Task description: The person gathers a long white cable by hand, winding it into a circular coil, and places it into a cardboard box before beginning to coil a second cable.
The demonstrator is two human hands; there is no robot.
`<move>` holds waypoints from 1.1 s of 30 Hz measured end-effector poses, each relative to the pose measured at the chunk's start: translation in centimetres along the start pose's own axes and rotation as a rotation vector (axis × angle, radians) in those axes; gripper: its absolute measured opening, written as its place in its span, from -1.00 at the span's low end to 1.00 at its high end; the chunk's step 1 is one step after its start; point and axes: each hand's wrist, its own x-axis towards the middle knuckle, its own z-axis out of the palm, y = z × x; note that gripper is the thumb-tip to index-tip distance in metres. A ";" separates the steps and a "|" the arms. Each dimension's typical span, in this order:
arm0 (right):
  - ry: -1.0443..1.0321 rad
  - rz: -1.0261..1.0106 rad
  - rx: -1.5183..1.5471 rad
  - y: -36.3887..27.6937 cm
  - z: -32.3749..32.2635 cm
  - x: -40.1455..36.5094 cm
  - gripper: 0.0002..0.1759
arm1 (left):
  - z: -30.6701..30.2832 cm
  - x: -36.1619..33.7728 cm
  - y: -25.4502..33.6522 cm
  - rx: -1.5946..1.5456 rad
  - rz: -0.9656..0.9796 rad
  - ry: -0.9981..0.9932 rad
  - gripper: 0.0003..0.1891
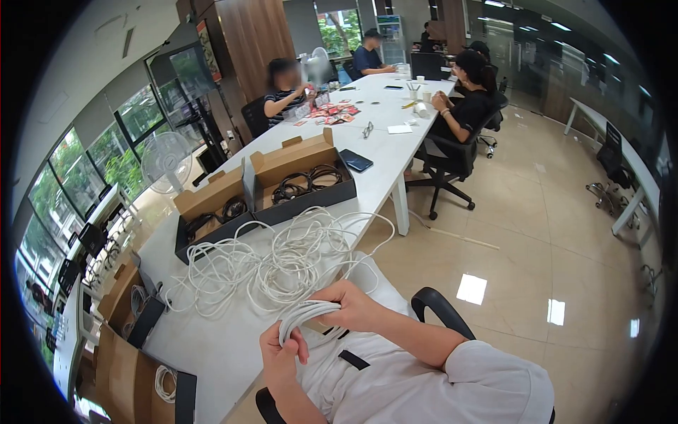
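A coiled bundle of white cable is held between my two hands, close in front of my body. My left hand has its fingers wrapped round the lower left side of the coil. On the upper right side, my right hand grips the same coil; part of the bundle is hidden behind its fingers. Just beyond my hands, a large loose tangle of white cable spreads over the table, with some loops hanging past its right edge.
Two open cardboard boxes, the right one and the left one, hold black cables beyond the tangle. A phone lies beside them. At lower left, an open box contains a white coil. Several people sit farther along the table.
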 end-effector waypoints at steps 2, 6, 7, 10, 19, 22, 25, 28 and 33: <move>0.033 0.018 0.007 -0.3 -0.4 -0.3 -0.80 | 1.0 0.5 -0.1 0.041 0.040 0.105 -0.51; 0.067 0.059 -0.018 -1.1 -1.2 -0.9 -0.73 | 3.1 1.9 -0.9 0.273 0.183 0.330 -0.65; 0.070 0.078 -0.029 -1.2 -1.3 -0.9 -0.74 | 3.1 2.2 -1.1 0.387 0.249 0.370 -0.69; 0.092 0.065 -0.104 -0.9 -1.4 -0.8 -0.73 | 3.2 2.6 -1.0 0.678 0.403 0.470 -0.79; 0.117 -0.130 -0.229 0.0 -0.3 0.2 -0.70 | 2.3 1.5 0.4 0.505 0.248 0.417 -0.74; 0.112 -0.063 -0.112 -0.4 -0.2 0.2 -0.70 | 1.9 0.9 0.6 0.245 0.153 0.283 -0.69; 0.089 -0.037 -0.013 -0.7 0.1 0.0 -0.70 | 0.5 0.6 0.0 0.079 0.077 0.131 -0.58; 0.085 -0.034 -0.047 -0.4 0.4 -0.1 -0.69 | 0.0 -0.1 -0.7 -0.032 0.081 0.065 -0.46; 0.023 -0.083 0.045 -0.8 1.0 -0.5 -0.72 | 0.6 -2.0 -1.4 -0.136 0.119 0.037 -0.45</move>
